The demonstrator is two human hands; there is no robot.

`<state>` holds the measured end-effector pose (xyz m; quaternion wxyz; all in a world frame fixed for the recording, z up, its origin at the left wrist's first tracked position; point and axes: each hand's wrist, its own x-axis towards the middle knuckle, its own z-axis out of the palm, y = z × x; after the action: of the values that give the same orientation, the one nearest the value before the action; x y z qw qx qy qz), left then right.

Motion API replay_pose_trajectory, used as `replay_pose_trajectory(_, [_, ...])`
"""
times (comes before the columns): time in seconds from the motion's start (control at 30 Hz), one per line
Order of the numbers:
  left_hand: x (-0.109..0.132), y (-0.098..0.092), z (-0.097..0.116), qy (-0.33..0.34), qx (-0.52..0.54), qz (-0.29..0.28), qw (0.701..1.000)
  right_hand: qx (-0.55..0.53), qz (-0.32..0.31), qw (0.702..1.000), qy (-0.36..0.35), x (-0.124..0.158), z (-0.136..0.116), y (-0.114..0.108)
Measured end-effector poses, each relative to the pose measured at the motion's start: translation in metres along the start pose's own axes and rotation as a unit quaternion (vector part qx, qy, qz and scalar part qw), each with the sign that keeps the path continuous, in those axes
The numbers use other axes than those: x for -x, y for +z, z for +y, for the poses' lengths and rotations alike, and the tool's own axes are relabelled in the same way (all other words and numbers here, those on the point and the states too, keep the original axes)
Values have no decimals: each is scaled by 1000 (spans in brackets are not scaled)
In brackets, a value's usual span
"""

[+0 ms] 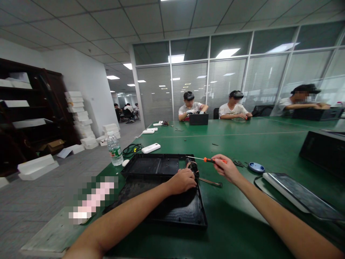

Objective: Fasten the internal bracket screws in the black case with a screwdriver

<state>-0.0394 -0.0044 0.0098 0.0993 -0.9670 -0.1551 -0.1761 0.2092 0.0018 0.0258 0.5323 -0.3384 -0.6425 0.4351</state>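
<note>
Screwdriver [209, 160]: gripped by right hand [225, 169] fingers
Black case [185, 209]: on tabletop [231, 223]; edge near left, surface extends right
Left hand [183, 181]: fingers curled at case, grip indeterminable
Bottle label [115, 152]: green, unreadable

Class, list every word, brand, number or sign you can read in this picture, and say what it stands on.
Readable text: none.
Bottle: a coloured label with printing, too small and blurred to read.
Screwdriver: no readable marking.
Black case: no readable marking.
</note>
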Motion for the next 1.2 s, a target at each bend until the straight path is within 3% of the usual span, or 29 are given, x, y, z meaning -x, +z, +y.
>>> replay_pose_trajectory(0.2, [0,3,-4,-1,58,23,998,-21,72,997,-24,-3,-2,-9])
replay_pose_trajectory(0.33, [-1,6,-3,4,13,9,1000,112,90,989,-44,3,-4,2])
replay_pose_trajectory(0.47, [-1,8,-1,-31,-39,-6,999,275,76,951,-115,10,-11,12])
replay_pose_trajectory(0.57, [-1,8,-1,-41,-43,-8,998,336,74,928,-144,14,-14,15])
replay_pose_trajectory(0.93, [-5,5,7,-34,-131,-45,990,371,34,913,-165,16,-20,21])
replay_pose_trajectory(1.2, [-6,14,9,-34,-174,-37,984,369,83,916,-131,9,-25,33])
